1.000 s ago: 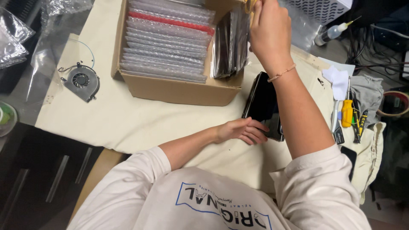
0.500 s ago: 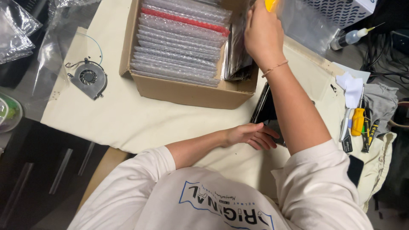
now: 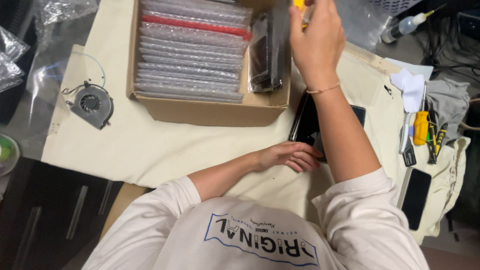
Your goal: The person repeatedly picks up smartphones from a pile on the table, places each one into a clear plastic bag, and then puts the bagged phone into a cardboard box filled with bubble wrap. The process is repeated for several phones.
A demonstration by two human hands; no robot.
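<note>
Worktop (image 3: 150, 150) covered by a cream cloth, creased, with a dark floor or cabinet front showing below its left edge. Lighting is dim. Clear plastic bags (image 3: 55, 15) lie crumpled at the upper left.

One open cardboard box (image 3: 210, 112) stands on the cloth at top centre. It holds a row of flat bubble-wrapped packets (image 3: 190, 55), roughly ten, exact count uncertain; one has a red edge. A smaller stack of dark flat panels (image 3: 265, 55) stands on edge in the box's right end.

One small cooling fan (image 3: 91, 104) with a thin wire lies on the cloth left of the box, well apart from both hands.

Right hand (image 3: 316, 37) is raised above the box's right end, fingers drawn together on a small yellow item (image 3: 299, 4) that is mostly cut off by the frame edge. A thin band sits on that wrist.

Left hand (image 3: 290, 155) rests flat on the cloth, fingers loosely extended, fingertips touching the edge of one dark flat device (image 3: 306, 122) lying just below the box.

Right of the forearm: one white cloth (image 3: 412, 90), one yellow-handled screwdriver (image 3: 421, 127), one dark phone (image 3: 415, 196), one squeeze bottle (image 3: 407, 25) at the top edge.
</note>
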